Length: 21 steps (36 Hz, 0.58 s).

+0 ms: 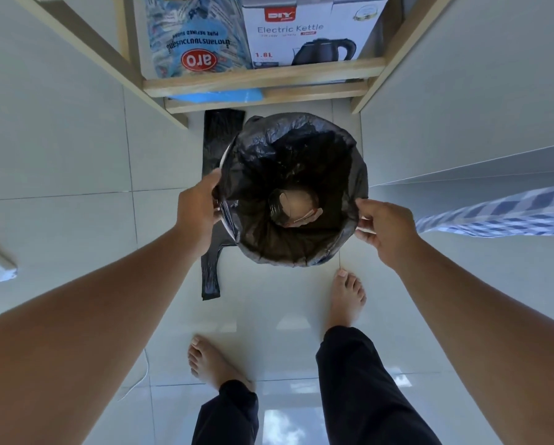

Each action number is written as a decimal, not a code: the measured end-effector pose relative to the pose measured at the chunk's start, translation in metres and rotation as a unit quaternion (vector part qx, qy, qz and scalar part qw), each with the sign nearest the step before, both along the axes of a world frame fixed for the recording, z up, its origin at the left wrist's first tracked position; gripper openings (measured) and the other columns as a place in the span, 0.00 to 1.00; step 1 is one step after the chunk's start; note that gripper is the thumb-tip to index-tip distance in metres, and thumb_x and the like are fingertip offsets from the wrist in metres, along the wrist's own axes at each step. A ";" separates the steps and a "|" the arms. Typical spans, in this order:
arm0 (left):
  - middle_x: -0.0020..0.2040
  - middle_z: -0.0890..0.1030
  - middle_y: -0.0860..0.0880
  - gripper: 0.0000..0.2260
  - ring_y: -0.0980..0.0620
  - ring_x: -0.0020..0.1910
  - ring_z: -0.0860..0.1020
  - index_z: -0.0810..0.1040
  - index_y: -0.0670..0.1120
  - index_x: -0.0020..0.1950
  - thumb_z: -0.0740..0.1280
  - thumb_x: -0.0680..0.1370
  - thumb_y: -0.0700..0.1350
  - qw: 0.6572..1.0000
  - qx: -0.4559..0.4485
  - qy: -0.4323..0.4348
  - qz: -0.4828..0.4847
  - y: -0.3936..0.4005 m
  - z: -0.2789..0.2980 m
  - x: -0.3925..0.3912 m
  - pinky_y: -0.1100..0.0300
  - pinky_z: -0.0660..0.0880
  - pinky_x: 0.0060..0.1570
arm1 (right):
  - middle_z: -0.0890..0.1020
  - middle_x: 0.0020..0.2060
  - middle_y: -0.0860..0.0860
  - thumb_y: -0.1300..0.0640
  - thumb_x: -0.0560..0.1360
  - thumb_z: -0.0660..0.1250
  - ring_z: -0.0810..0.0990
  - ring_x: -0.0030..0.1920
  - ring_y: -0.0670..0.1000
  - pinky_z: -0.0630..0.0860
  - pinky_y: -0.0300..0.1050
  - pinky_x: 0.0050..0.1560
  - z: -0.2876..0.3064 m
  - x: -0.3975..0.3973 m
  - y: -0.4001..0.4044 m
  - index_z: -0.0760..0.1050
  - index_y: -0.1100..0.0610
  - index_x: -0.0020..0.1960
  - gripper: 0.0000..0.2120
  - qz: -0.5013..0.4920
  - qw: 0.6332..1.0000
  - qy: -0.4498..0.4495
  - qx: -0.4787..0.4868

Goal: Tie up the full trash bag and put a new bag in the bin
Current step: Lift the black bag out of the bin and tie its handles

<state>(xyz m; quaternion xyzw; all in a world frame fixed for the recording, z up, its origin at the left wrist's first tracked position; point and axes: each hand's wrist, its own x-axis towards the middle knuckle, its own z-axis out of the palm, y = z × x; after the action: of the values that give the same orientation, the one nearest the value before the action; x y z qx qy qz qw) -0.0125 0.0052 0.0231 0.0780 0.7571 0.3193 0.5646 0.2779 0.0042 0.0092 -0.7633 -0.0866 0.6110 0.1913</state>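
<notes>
A round bin stands on the floor, lined with a black trash bag (301, 149) whose edge is folded over the rim; only a sliver of white bin rim (223, 155) shows at the left. Rubbish, including a plastic bottle (280, 207), lies at the bottom of the bag. My left hand (198, 207) grips the bag's edge at the left side of the rim. My right hand (381, 229) pinches the bag's edge at the right side. A flat, folded black bag (219, 133) lies on the floor under and left of the bin.
A wooden shelf (263, 77) behind the bin holds a blue sugar bag (198, 40) and an electric kettle box (311, 30). White cabinet panels stand on both sides. A checked cloth (500, 213) hangs at right. My bare feet (346, 300) stand on the tiled floor.
</notes>
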 end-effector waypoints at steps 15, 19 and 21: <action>0.44 0.83 0.43 0.05 0.49 0.39 0.83 0.78 0.38 0.49 0.63 0.78 0.33 0.993 -0.069 -0.097 -0.026 0.009 0.007 -0.010 0.56 0.83 0.39 | 0.79 0.36 0.54 0.61 0.74 0.65 0.80 0.38 0.51 0.80 0.44 0.38 0.008 -0.006 0.023 0.75 0.59 0.47 0.03 -0.051 0.994 0.096 -0.001; 0.46 0.81 0.43 0.09 0.47 0.45 0.81 0.75 0.42 0.47 0.57 0.80 0.32 0.991 -0.070 -0.112 -0.019 0.004 0.011 -0.006 0.53 0.83 0.41 | 0.82 0.39 0.55 0.64 0.75 0.61 0.83 0.42 0.54 0.81 0.47 0.43 0.014 0.006 0.016 0.75 0.60 0.46 0.04 -0.179 0.960 0.211 0.039; 0.44 0.80 0.43 0.12 0.48 0.43 0.81 0.74 0.44 0.46 0.55 0.80 0.31 0.991 -0.064 -0.115 -0.009 0.004 0.012 -0.005 0.54 0.83 0.36 | 0.84 0.45 0.56 0.66 0.76 0.58 0.85 0.42 0.54 0.81 0.45 0.39 0.014 0.009 0.011 0.77 0.60 0.52 0.10 -0.212 0.941 0.259 0.055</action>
<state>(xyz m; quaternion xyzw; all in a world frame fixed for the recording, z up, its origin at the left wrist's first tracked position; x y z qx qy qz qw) -0.0174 0.0092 0.0351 0.0110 0.7053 0.2718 0.6546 0.2870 0.0152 0.0228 -0.5678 0.0966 0.7269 0.3741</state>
